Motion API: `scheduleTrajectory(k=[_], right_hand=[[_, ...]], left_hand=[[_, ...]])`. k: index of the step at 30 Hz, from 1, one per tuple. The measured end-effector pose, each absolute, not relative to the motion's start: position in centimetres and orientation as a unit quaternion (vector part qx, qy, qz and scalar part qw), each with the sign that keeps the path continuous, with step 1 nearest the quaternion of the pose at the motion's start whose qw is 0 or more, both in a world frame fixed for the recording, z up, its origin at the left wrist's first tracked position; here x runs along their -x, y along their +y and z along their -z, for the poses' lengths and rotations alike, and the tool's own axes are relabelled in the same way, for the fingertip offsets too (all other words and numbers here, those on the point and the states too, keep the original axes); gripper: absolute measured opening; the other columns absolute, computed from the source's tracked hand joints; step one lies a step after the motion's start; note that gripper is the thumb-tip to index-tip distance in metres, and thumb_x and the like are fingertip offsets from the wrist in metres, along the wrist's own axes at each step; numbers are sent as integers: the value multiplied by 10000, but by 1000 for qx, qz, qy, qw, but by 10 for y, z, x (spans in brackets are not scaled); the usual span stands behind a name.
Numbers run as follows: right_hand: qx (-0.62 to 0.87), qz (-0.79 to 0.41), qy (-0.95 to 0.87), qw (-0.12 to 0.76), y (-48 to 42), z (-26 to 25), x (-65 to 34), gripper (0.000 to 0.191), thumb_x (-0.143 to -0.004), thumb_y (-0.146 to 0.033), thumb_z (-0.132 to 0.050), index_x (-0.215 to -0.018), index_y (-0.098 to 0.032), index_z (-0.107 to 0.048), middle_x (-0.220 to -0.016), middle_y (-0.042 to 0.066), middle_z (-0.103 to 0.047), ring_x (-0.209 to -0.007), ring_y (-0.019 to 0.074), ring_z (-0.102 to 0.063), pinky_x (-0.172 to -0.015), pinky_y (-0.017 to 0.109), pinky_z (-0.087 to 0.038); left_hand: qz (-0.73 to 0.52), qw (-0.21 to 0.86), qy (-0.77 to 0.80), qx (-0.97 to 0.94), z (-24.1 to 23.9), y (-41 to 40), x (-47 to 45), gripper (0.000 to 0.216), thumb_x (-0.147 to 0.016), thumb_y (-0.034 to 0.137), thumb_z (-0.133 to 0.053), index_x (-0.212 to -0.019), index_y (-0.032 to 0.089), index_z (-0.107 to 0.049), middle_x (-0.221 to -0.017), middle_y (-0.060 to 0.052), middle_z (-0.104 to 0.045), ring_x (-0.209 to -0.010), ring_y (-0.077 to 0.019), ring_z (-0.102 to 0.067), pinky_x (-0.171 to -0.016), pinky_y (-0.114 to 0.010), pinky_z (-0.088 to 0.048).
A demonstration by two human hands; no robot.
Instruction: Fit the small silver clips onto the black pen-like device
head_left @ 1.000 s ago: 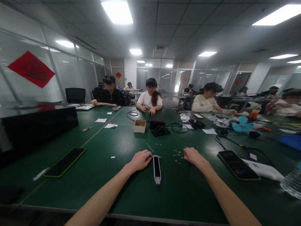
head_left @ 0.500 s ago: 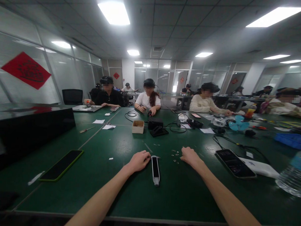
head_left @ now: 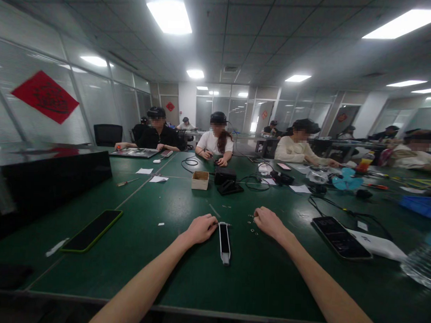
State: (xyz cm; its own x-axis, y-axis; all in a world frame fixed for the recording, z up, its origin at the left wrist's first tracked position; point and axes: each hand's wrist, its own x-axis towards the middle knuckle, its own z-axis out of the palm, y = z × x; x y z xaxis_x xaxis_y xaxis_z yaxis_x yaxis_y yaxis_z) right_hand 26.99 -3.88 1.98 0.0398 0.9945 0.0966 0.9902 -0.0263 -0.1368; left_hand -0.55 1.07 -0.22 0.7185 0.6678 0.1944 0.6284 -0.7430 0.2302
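My left hand [head_left: 202, 228] rests on the green table with its fingers curled closed at the upper left end of a long, narrow black piece [head_left: 224, 241] with a pale rim and a grey tip. A thin crossbar shows at that piece's far end. What the left fingertips hold, if anything, is hidden. To the right, my right hand [head_left: 268, 221] is closed, fingertips pointing down among several tiny shiny ring-like pieces [head_left: 252, 230]. Its fingers hide part of that group, and anything between them is too small to make out.
A small open box [head_left: 199, 180] stands ahead beside a black device [head_left: 229, 186]. Phones lie left [head_left: 93, 230] and right [head_left: 340, 236], the right one near a water bottle [head_left: 424, 258]. Cables [head_left: 351, 213] run behind it. Co-workers sit across the table [head_left: 144, 272].
My right hand has moved a little left, over the tiny pieces, and now covers some of them. The left hand stays by the long black piece. The view has shifted slightly.
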Motion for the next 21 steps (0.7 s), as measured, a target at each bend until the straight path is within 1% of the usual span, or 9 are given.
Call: scheduleTrajectory(k=[3,7,12,15,21], right_hand=[[641,-30,-750,162,-41,-17,-250,238,-869,-190,-368,-903,-142,-598,-945,86,-572,-871,164,-554,-795,276,-433],[582,-67,-779,223,-43,-10,-225,241,-893,-193,-368,-947,-145,-598,-988,79,-562,-895,158,-548,-822,283,-436],[562,-93,-784,248,-44,-3,-208,241,-901,-202,-389,-955,-139,-615,-976,76,-589,-899,159,-558,-830,282,-439],[567,-104,-774,262,-46,-4,-206,226,-890,-204,-414,-952,-141,-622,-951,67,-610,-876,155,-567,-805,268,-449],[576,-141,-764,256,-49,-8,-209,228,-886,-231,-431,-977,-157,-626,-971,55,-630,-857,149,-579,-769,263,-465]], left_hand=[[-132,71,352,-924,1,10,6,206,-905,304,-401,-989,213,-566,-939,-43,-576,-802,-164,-568,-668,-247,-426],[-134,68,354,-923,1,9,5,203,-906,302,-401,-980,212,-568,-928,-38,-578,-807,-164,-570,-679,-249,-431],[-135,65,359,-921,3,9,4,212,-903,300,-398,-985,208,-572,-922,-45,-582,-808,-169,-568,-691,-254,-431],[-139,64,354,-923,4,10,4,217,-902,298,-393,-990,210,-571,-933,-46,-580,-803,-168,-567,-690,-256,-429],[-137,61,353,-924,4,10,5,215,-906,305,-392,-984,211,-568,-933,-43,-581,-808,-166,-570,-682,-247,-431]])
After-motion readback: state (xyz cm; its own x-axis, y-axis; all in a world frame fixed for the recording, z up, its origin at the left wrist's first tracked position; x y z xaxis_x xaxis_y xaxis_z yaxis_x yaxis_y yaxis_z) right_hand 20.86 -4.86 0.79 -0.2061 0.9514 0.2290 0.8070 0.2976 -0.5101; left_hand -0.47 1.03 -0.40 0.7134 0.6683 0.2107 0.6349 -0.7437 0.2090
